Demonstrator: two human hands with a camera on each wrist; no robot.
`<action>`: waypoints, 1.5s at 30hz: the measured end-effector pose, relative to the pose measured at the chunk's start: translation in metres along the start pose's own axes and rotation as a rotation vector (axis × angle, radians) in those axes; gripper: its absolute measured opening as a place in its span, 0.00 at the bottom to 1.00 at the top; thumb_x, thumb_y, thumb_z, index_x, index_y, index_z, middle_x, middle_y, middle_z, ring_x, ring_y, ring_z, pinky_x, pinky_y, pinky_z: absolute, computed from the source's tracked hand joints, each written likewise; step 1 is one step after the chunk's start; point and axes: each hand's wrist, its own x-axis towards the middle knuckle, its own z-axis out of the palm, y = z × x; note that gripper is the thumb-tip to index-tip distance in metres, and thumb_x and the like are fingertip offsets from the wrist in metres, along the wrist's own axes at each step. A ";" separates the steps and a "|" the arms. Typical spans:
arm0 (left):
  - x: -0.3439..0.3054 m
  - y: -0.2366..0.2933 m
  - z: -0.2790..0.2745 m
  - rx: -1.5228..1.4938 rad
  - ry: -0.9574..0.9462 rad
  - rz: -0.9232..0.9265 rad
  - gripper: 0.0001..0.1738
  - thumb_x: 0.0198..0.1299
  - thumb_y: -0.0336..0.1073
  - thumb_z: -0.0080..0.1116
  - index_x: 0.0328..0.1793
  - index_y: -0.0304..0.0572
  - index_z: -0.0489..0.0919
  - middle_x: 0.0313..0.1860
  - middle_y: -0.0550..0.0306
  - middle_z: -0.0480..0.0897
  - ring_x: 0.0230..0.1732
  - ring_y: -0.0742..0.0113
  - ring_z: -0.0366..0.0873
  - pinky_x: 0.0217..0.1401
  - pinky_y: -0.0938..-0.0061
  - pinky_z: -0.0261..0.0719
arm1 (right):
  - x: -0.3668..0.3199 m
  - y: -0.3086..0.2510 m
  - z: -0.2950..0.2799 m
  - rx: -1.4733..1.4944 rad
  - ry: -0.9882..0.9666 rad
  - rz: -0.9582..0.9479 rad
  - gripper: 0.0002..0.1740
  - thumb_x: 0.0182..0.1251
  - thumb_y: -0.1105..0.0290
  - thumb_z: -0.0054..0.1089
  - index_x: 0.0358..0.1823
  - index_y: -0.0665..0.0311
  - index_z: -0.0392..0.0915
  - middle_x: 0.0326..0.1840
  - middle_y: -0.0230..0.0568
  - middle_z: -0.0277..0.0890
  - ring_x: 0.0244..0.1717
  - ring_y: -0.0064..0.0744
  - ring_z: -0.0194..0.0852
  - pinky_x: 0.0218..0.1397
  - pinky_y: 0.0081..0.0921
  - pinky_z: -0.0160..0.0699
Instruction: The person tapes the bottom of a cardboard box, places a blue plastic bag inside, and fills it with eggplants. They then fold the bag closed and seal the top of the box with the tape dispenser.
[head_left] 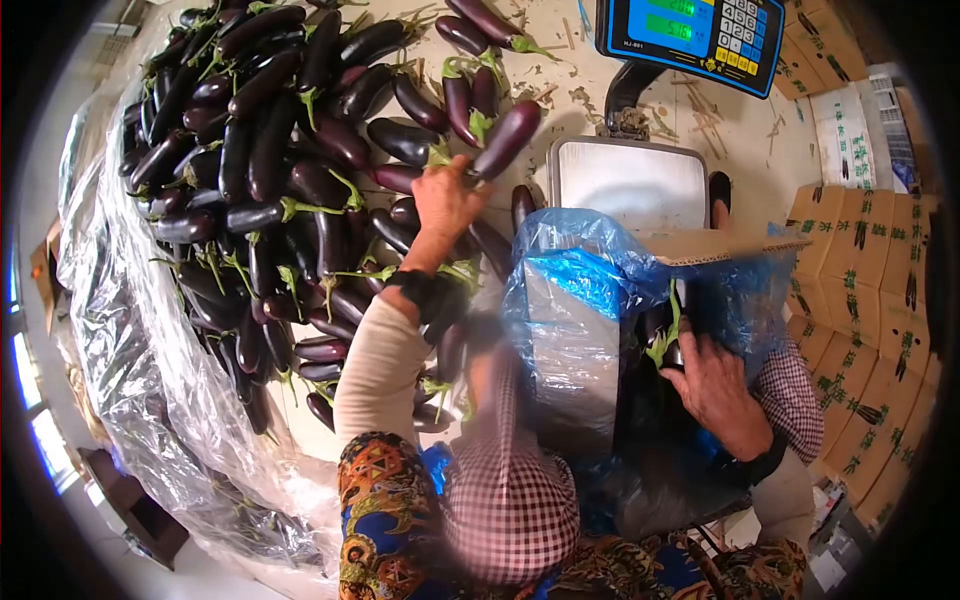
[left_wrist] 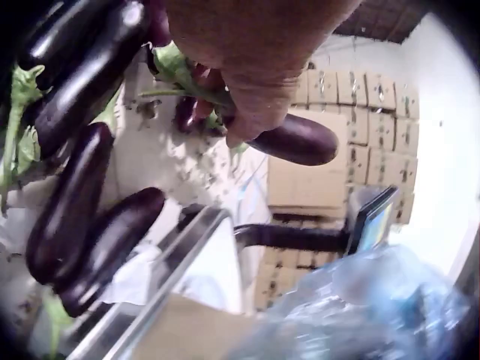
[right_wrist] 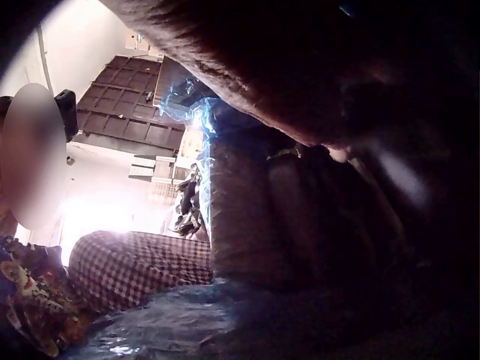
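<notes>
My left hand (head_left: 447, 205) grips a dark purple eggplant (head_left: 512, 135) near its green stem end, above the table beside the heap. In the left wrist view the same eggplant (left_wrist: 300, 140) points out past the fingertips, its stem toward the palm. My right hand (head_left: 715, 395) reaches into a carton lined with a blue plastic bag (head_left: 580, 270). Its fingers lie over eggplants in there, beside a curved green stem (head_left: 672, 325). In the right wrist view, the right hand (right_wrist: 262, 82) is close above the dark inside of the carton, where little detail shows.
A large heap of eggplants (head_left: 270, 150) covers the left of the table, with clear plastic sheeting (head_left: 130, 350) along its edge. A scale with a steel plate (head_left: 628, 185) and a lit display (head_left: 690, 35) stands beyond the carton. Stacked cardboard boxes (head_left: 870, 270) line the right side.
</notes>
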 end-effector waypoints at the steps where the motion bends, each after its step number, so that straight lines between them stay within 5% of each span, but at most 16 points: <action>1: 0.000 -0.006 -0.011 -0.139 0.033 -0.038 0.24 0.45 0.47 0.71 0.48 0.48 0.81 0.31 0.48 0.84 0.39 0.53 0.81 0.41 0.62 0.76 | 0.000 0.001 0.000 0.011 -0.015 0.005 0.36 0.62 0.60 0.66 0.65 0.71 0.62 0.43 0.57 0.73 0.40 0.56 0.76 0.41 0.45 0.75; 3: -0.005 -0.012 -0.046 -0.662 -0.036 -0.292 0.23 0.51 0.45 0.71 0.50 0.43 0.81 0.30 0.56 0.83 0.36 0.65 0.79 0.42 0.71 0.75 | -0.001 0.001 0.003 0.030 -0.022 -0.002 0.36 0.62 0.60 0.65 0.65 0.71 0.62 0.42 0.57 0.73 0.40 0.56 0.76 0.41 0.45 0.75; 4: -0.012 -0.003 -0.067 -1.056 0.015 -0.209 0.19 0.58 0.42 0.67 0.51 0.38 0.80 0.32 0.62 0.80 0.35 0.74 0.76 0.42 0.79 0.73 | -0.001 0.002 0.004 0.025 -0.017 0.000 0.35 0.62 0.60 0.65 0.65 0.70 0.61 0.42 0.56 0.73 0.39 0.56 0.76 0.41 0.46 0.74; 7: -0.033 -0.005 -0.123 -1.328 -0.058 -0.331 0.17 0.65 0.38 0.60 0.57 0.40 0.76 0.31 0.65 0.77 0.37 0.73 0.77 0.50 0.72 0.78 | -0.001 0.004 0.007 -0.001 0.003 -0.011 0.34 0.63 0.60 0.64 0.65 0.68 0.61 0.43 0.57 0.74 0.40 0.58 0.76 0.41 0.47 0.74; 9: -0.052 -0.007 -0.154 -1.488 -0.172 -0.238 0.20 0.67 0.40 0.56 0.58 0.33 0.73 0.26 0.65 0.70 0.32 0.71 0.74 0.44 0.70 0.80 | -0.002 0.007 0.004 0.005 -0.026 -0.001 0.34 0.64 0.59 0.62 0.66 0.67 0.61 0.43 0.58 0.76 0.40 0.61 0.76 0.41 0.48 0.74; 13: -0.091 0.021 -0.214 -1.259 -0.256 -0.189 0.24 0.60 0.45 0.63 0.52 0.32 0.74 0.27 0.60 0.75 0.28 0.73 0.74 0.36 0.76 0.76 | -0.007 0.016 -0.008 -0.022 0.089 -0.086 0.28 0.63 0.58 0.63 0.62 0.62 0.68 0.41 0.52 0.77 0.37 0.56 0.79 0.39 0.47 0.76; 15: -0.103 0.044 -0.243 -1.124 -0.407 -0.112 0.32 0.54 0.50 0.67 0.54 0.29 0.75 0.29 0.59 0.78 0.27 0.74 0.73 0.34 0.77 0.74 | -0.016 0.017 -0.030 0.139 0.304 -0.153 0.22 0.63 0.65 0.64 0.57 0.63 0.76 0.50 0.53 0.78 0.41 0.55 0.80 0.44 0.45 0.79; 17: -0.109 0.064 -0.261 -0.952 -0.591 -0.029 0.34 0.50 0.52 0.69 0.53 0.28 0.78 0.31 0.59 0.79 0.29 0.73 0.75 0.34 0.78 0.73 | -0.032 -0.014 -0.081 0.209 0.587 -0.214 0.25 0.55 0.71 0.70 0.55 0.64 0.75 0.45 0.47 0.78 0.41 0.49 0.80 0.41 0.37 0.81; 22: -0.115 0.145 -0.250 -0.803 -0.820 0.325 0.23 0.53 0.49 0.70 0.42 0.37 0.79 0.28 0.61 0.77 0.28 0.70 0.73 0.34 0.76 0.68 | -0.061 -0.056 -0.146 -0.056 0.786 -0.581 0.30 0.51 0.69 0.72 0.58 0.66 0.76 0.53 0.45 0.77 0.42 0.39 0.78 0.44 0.29 0.78; 24: -0.097 0.188 -0.252 -0.601 -1.080 0.492 0.20 0.55 0.47 0.70 0.34 0.38 0.75 0.22 0.65 0.71 0.24 0.72 0.67 0.27 0.72 0.60 | -0.069 -0.062 -0.137 -0.066 0.513 -0.549 0.29 0.50 0.66 0.73 0.54 0.68 0.75 0.51 0.46 0.77 0.42 0.40 0.78 0.44 0.32 0.77; 27: -0.096 0.203 -0.235 -0.923 -1.152 0.297 0.30 0.61 0.50 0.64 0.60 0.32 0.77 0.29 0.62 0.79 0.32 0.74 0.75 0.39 0.76 0.72 | -0.071 -0.055 -0.117 -0.054 0.196 -0.353 0.29 0.47 0.60 0.75 0.48 0.69 0.75 0.42 0.48 0.78 0.42 0.43 0.79 0.45 0.36 0.77; 32: -0.092 0.155 -0.233 -0.820 -0.834 0.245 0.30 0.66 0.46 0.60 0.67 0.33 0.73 0.33 0.60 0.81 0.39 0.73 0.78 0.49 0.77 0.75 | -0.062 -0.007 -0.068 0.346 -0.232 0.039 0.29 0.53 0.54 0.69 0.43 0.74 0.73 0.28 0.57 0.79 0.31 0.47 0.83 0.37 0.37 0.80; 36: -0.118 0.102 -0.209 -0.765 -0.762 0.052 0.30 0.66 0.48 0.61 0.65 0.32 0.73 0.36 0.57 0.82 0.39 0.72 0.77 0.46 0.77 0.74 | -0.036 0.004 -0.041 0.669 -0.298 0.090 0.32 0.59 0.50 0.66 0.43 0.78 0.73 0.31 0.61 0.81 0.21 0.49 0.81 0.27 0.34 0.81; 39: -0.149 0.079 -0.193 -0.828 -0.694 -0.110 0.29 0.66 0.46 0.61 0.63 0.29 0.74 0.36 0.57 0.82 0.38 0.72 0.77 0.46 0.77 0.74 | -0.013 0.000 -0.005 0.371 -0.221 0.084 0.30 0.63 0.51 0.65 0.44 0.77 0.70 0.21 0.55 0.79 0.21 0.42 0.82 0.23 0.33 0.78; 41: -0.171 0.065 -0.185 -0.825 -0.698 -0.196 0.27 0.67 0.45 0.60 0.63 0.31 0.74 0.36 0.57 0.82 0.38 0.71 0.78 0.48 0.75 0.76 | -0.012 -0.001 0.008 0.255 -0.121 0.004 0.30 0.64 0.50 0.65 0.36 0.78 0.72 0.18 0.52 0.78 0.20 0.42 0.83 0.24 0.33 0.80; 45: -0.222 0.022 -0.146 -0.937 -0.605 -0.380 0.27 0.67 0.47 0.58 0.62 0.33 0.75 0.36 0.58 0.83 0.40 0.70 0.80 0.50 0.73 0.78 | -0.008 0.002 0.009 0.472 -0.317 0.109 0.29 0.67 0.54 0.62 0.22 0.78 0.75 0.15 0.50 0.76 0.15 0.41 0.80 0.24 0.28 0.81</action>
